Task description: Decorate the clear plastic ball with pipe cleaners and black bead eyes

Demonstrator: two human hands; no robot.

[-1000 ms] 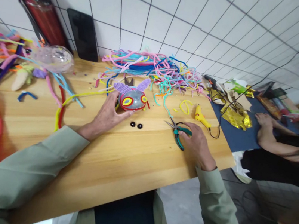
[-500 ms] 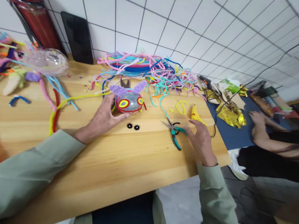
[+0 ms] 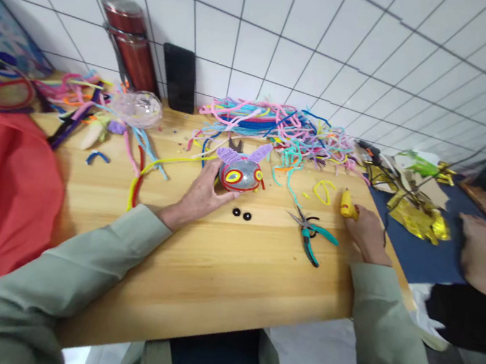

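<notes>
right grip (image 3: 368, 231) now on plastic glue-gun (image 3: 348, 206)

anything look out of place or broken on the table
Mostly just untidy: the pipe cleaners lie in a loose tangle by the wall, with stray ends reaching toward the pliers, whose handles are spread. Nothing looks plainly broken.

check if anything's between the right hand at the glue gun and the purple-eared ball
Yes, lying low: a yellow pipe-cleaner loop and a turquoise strand on the table. Open pliers lie just nearer the camera. Nothing visible stands upright between.
</notes>
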